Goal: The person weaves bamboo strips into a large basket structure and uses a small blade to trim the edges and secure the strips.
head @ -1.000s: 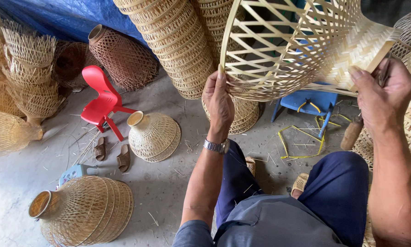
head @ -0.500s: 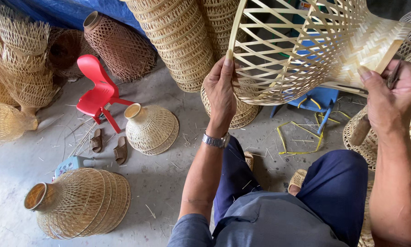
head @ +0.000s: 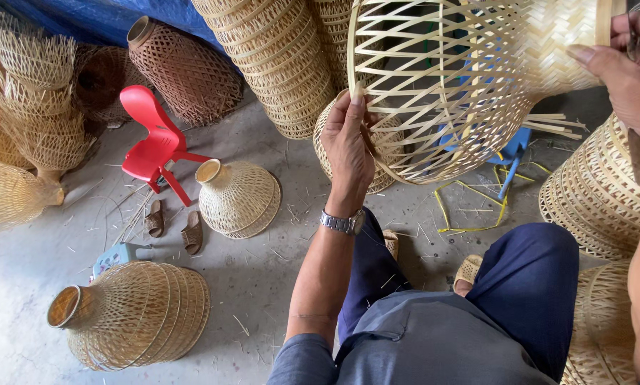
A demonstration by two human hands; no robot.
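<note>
While you sit over the grey concrete floor (head: pixel 263 278), your left hand (head: pixel 348 146) holds the wide open rim of the half-woven bamboo basket (head: pixel 448 78), fingers curled shut around the rim strip. Your right hand (head: pixel 623 71) is at the basket's narrow, tightly woven end near the top right edge of view, fingers closed on it, though the grip itself is partly cut off. The basket hangs in the air above your knees, tilted on its side, its mouth facing left.

Loose slivers and bamboo scraps litter the floor. A small red plastic chair (head: pixel 152 142) stands to the left, with a pair of brown sandals (head: pixel 174 227) just beside it. Between the chair and your left arm lies a pale finished basket (head: pixel 238 198), and a larger one (head: pixel 131 314) lies nearer, at lower left. Tall stacks of woven baskets (head: pixel 270 64) rise behind, against a blue tarpaulin (head: pixel 85 18). A blue stool (head: pixel 509 150) shows under the basket you hold.
</note>
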